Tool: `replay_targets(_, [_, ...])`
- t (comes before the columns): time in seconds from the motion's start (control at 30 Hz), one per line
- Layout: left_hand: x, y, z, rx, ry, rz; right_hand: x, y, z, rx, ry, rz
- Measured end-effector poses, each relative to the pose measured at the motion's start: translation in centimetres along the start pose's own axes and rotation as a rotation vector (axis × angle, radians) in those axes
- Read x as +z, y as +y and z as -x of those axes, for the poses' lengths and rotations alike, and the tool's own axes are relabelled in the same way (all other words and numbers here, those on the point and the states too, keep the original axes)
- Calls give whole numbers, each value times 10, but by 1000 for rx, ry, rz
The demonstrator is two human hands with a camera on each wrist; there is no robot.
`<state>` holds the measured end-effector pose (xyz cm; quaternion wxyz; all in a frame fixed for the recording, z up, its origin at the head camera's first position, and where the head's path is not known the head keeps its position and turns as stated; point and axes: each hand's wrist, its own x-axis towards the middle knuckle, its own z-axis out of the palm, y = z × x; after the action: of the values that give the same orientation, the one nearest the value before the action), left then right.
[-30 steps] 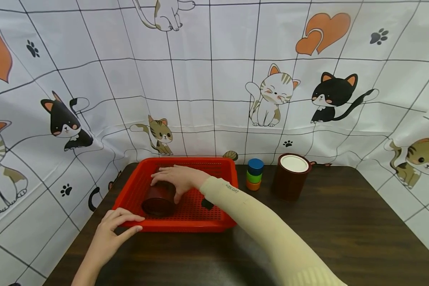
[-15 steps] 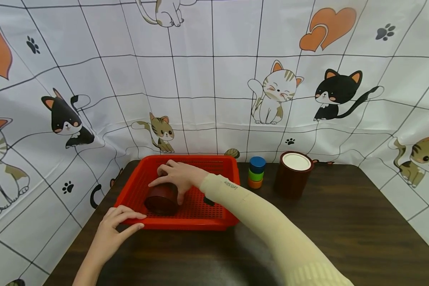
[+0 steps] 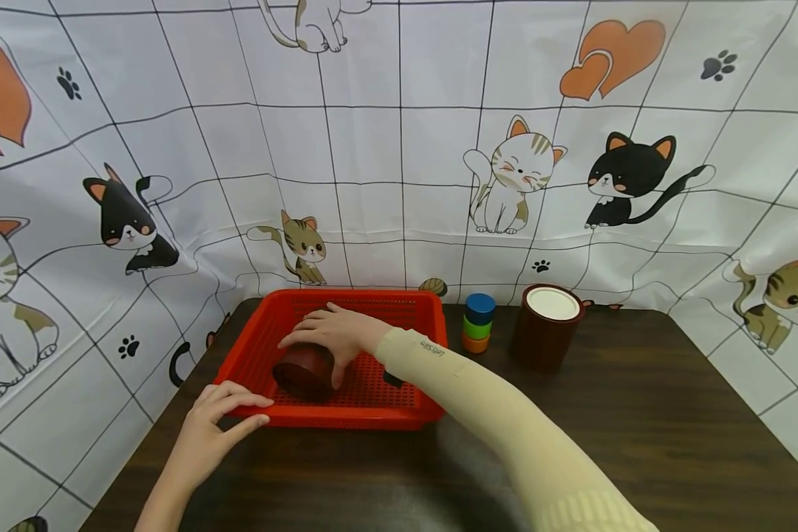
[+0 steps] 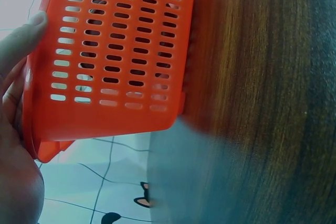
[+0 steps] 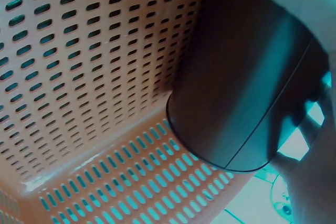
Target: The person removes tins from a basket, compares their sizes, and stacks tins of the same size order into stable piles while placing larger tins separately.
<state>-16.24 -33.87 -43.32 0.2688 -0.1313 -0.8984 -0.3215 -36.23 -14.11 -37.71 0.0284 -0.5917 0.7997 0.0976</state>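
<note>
A dark brown cylindrical canister (image 3: 302,373) lies on its side in the left part of the red plastic basket (image 3: 352,420). From above, my right hand (image 3: 332,335) grips it, fingers over the far side and thumb on the right side. The right wrist view shows the canister (image 5: 236,87) against the basket's slotted surface, with the hand (image 5: 315,166) curved round it. At the basket's front left corner, my left hand (image 3: 206,432) pinches the rim. In the left wrist view its thumb (image 4: 23,40) presses the basket's outer wall (image 4: 115,119) and its fingers pass behind the rim.
A small black object (image 3: 393,379) lies in the basket, partly hidden by the right sleeve. Right of the basket stand a blue, green and orange stack (image 3: 477,323) and a brown canister with a white top (image 3: 547,332). A cat-printed sheet (image 3: 432,162) hangs behind the dark wooden table (image 3: 638,421).
The canister has shifted and turned slightly to the right under my right hand. Its fingers, bent up half a second ago, lie closer together over it now. My left hand keeps its place.
</note>
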Motion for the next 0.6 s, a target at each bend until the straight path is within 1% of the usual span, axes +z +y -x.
replay_targets(0.2, [-1,2,0,2,0,-7,0,-6,0,15,-27,111])
replay_targets(0.5, [-1,1,-1,3,-5,2,-2,-12,0,27,-10,151])
replay_targets(0.6, [-1,1,0,3,-1,-4,-1,-12,-1,20,4,137])
